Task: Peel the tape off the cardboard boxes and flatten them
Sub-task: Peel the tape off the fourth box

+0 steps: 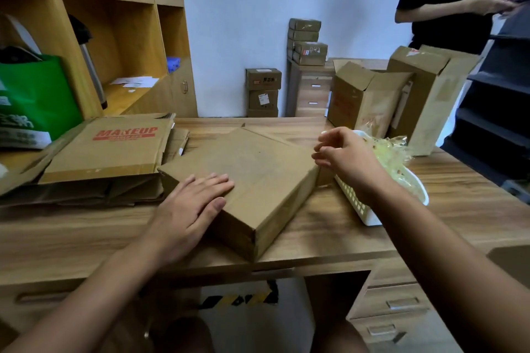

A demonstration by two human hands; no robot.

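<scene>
Head view: right hand point(345, 159) blurred, pinch unclear, by basket point(357, 205); left hand point(187, 205) flat, fingers straight, pressing box point(258, 165).

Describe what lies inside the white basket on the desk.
Crumpled yellowish tape fills the white basket. The right hand hides part; the bottom is covered.

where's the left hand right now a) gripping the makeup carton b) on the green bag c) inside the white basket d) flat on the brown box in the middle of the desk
d: the left hand lies with straight fingers on top of the brown box, while the right hand is the one raised beside the white basket.
</scene>
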